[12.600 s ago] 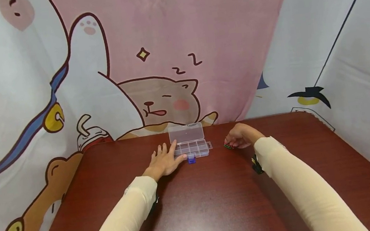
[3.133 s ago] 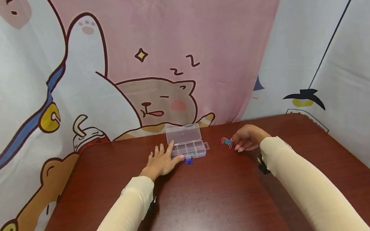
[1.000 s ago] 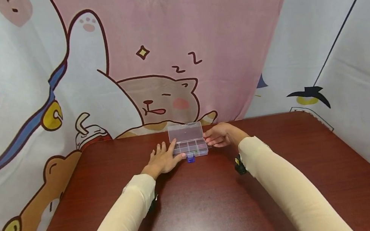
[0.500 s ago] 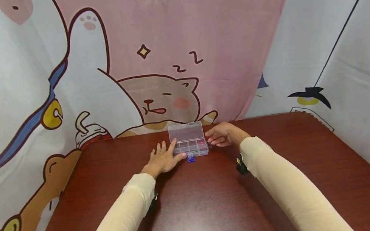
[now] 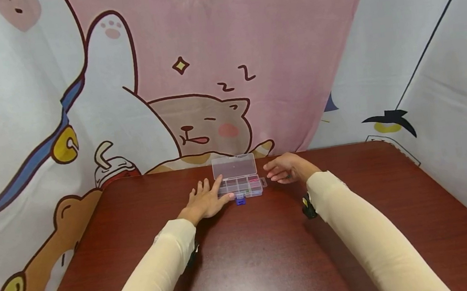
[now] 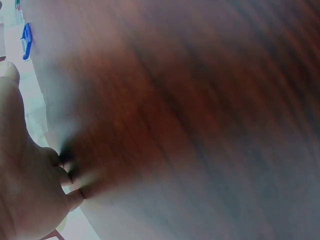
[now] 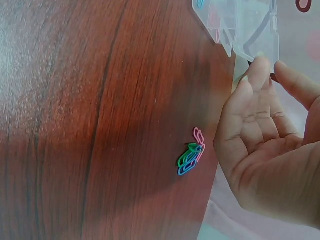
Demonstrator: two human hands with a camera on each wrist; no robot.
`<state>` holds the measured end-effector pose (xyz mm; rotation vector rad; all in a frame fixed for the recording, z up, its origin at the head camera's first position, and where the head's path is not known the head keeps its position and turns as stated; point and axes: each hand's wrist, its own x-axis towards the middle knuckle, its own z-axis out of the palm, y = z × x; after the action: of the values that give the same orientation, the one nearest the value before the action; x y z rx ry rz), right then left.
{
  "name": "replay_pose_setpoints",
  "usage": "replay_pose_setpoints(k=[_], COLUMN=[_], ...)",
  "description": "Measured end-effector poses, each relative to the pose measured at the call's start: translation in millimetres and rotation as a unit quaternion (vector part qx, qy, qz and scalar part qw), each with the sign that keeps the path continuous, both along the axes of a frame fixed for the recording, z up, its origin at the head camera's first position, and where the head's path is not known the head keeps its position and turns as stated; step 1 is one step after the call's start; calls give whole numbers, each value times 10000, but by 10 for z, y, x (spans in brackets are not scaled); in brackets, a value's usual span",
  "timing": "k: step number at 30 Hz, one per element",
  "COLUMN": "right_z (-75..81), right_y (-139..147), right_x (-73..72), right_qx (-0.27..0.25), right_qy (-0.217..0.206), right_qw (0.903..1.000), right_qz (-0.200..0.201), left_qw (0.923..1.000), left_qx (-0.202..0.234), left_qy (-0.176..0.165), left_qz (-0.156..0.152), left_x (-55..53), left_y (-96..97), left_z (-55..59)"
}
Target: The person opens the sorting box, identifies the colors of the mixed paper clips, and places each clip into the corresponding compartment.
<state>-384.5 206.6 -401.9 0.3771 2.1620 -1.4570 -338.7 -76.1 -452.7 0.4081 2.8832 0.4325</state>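
A clear plastic compartment box [image 5: 229, 189] stands near the table's far edge with its lid [image 5: 234, 166] raised and a blue latch [image 5: 241, 201] in front. Pink paper clips [image 5: 254, 180] lie in its back right compartment, and a bit of green shows in front. My left hand [image 5: 205, 203] rests at the box's left side, fingers spread, thumb at the front edge. Just right of the box hovers my right hand [image 5: 288, 168], fingers loosely bent, thumb apart, nothing held. Beneath it a small pile of pink, green and blue paper clips [image 7: 190, 155] lies on the table, mostly hidden in the head view.
The brown wooden table [image 5: 246, 254] reaches up to a cartoon-printed curtain [image 5: 284, 63] at the back and sides. A hanging tab [image 5: 263, 182] sticks out from the box's right side. A dark device [image 5: 308, 206] sits under the right wrist.
My right hand went from the clip pile to the box, then drew back slightly right. More pink shows in the back right compartment than earlier. The left hand has stayed at the box.
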Motion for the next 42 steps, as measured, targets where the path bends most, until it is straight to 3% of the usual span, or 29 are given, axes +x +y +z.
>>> replay_pose_setpoints(k=[12,20,25,30,42], right_z=[-68,-10,-12,-64,-188], right_y=[359,560,588,618,609], right_x=[23,85,89,81,111], right_qx=[276,214,334,583,1183], right_qy=[-33,-159,-204,-231,173], right_qw=[9994,9995,9986,9978,9928], right_qz=[-224,-192,-356,-192,-99], left_qw=[10000,10000,10000,10000,10000], left_qx=[24,50,-27,-27,9], left_qy=[-10,24,12,-31,21], left_qz=[27,-10,7,-6,10], left_x=[-2,0,-8,-12,-5], left_y=[2,10,4,-1,-1], left_z=[-7,-4,-3,-16,-17])
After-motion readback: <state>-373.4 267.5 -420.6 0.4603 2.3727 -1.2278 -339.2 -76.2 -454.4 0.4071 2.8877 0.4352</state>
